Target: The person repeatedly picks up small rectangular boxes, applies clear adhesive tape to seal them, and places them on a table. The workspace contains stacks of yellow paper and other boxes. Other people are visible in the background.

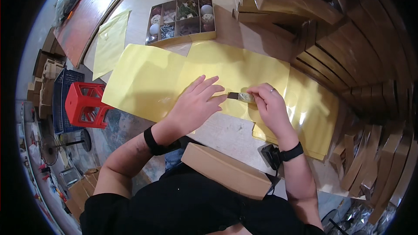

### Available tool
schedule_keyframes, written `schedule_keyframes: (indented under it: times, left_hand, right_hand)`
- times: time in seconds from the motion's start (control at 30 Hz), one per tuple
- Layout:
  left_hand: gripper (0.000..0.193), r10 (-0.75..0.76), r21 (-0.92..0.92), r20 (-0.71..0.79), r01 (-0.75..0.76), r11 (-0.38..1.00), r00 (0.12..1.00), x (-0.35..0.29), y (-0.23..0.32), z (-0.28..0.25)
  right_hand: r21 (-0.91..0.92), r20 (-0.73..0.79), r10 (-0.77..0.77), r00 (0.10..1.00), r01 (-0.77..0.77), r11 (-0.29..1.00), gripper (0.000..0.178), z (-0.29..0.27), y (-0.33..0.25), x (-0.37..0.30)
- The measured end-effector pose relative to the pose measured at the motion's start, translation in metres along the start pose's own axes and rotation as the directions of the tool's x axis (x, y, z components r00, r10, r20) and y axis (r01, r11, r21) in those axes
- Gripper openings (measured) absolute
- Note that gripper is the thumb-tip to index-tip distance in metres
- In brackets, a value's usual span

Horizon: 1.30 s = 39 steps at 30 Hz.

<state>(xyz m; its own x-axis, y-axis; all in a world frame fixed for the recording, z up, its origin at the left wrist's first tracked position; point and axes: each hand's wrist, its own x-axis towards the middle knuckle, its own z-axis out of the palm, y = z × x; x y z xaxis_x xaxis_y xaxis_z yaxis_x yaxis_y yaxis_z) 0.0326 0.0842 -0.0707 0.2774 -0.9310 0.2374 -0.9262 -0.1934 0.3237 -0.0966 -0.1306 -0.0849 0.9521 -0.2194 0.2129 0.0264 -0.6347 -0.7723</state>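
Note:
Yellow sheets (pixel 150 74) lie overlapped across the table in front of me. My right hand (pixel 271 106) pinches a small flat tool (pixel 247 97) with a dark, squared tip and a pale, shiny handle; its exact kind is unclear. The tip points left, over the yellow sheets. My left hand (pixel 198 102) is spread palm down over the sheets, with its fingers apart and one fingertip close to the tool's tip. Whether that fingertip touches the tip cannot be made out. Both wrists wear black bands.
Beyond the sheets stands a divided box (pixel 180 19) of balls and small decorations. Stacked brown boxes (pixel 344 48) crowd the right side. A cardboard box (pixel 226 169) sits against my body. On the left are a red stool (pixel 82 104) and a blue crate (pixel 65 100).

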Motion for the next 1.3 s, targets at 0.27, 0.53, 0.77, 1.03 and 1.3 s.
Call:
schedule_keyframes:
  times: [0.27, 0.53, 0.77, 1.03, 1.3]
  left_hand:
    - [0.016, -0.013, -0.424, -0.061, -0.014, 0.906, 0.998, 0.013, 0.016, -0.078]
    - [0.024, 0.108, -0.761, 0.521, 0.404, 0.508, 0.847, 0.014, 0.055, -0.104]
    - [0.045, -0.041, -0.496, 0.699, 0.526, 0.691, 0.714, 0.012, 0.075, -0.085]
    - [0.049, 0.109, -0.766, 0.473, 0.347, 0.541, 0.874, -0.020, 0.036, -0.093]
    - [0.058, 0.222, -0.389, 0.289, -0.098, 0.916, 0.931, -0.024, 0.060, -0.114]
  right_hand:
    - [0.063, -0.102, 0.015, 0.995, -0.009, 0.998, 0.013, 0.002, 0.002, 0.000]
    - [0.079, -0.094, 0.023, 0.995, -0.015, 0.997, 0.012, 0.002, 0.002, -0.001]
    - [0.086, -0.080, 0.034, 0.996, -0.027, 0.996, 0.012, 0.004, 0.005, -0.001]
    - [0.042, -0.084, -0.007, 0.996, 0.011, 0.999, 0.011, 0.002, 0.002, -0.002]
    - [0.061, -0.114, 0.010, 0.993, -0.003, 0.998, 0.015, -0.002, 0.013, -0.008]
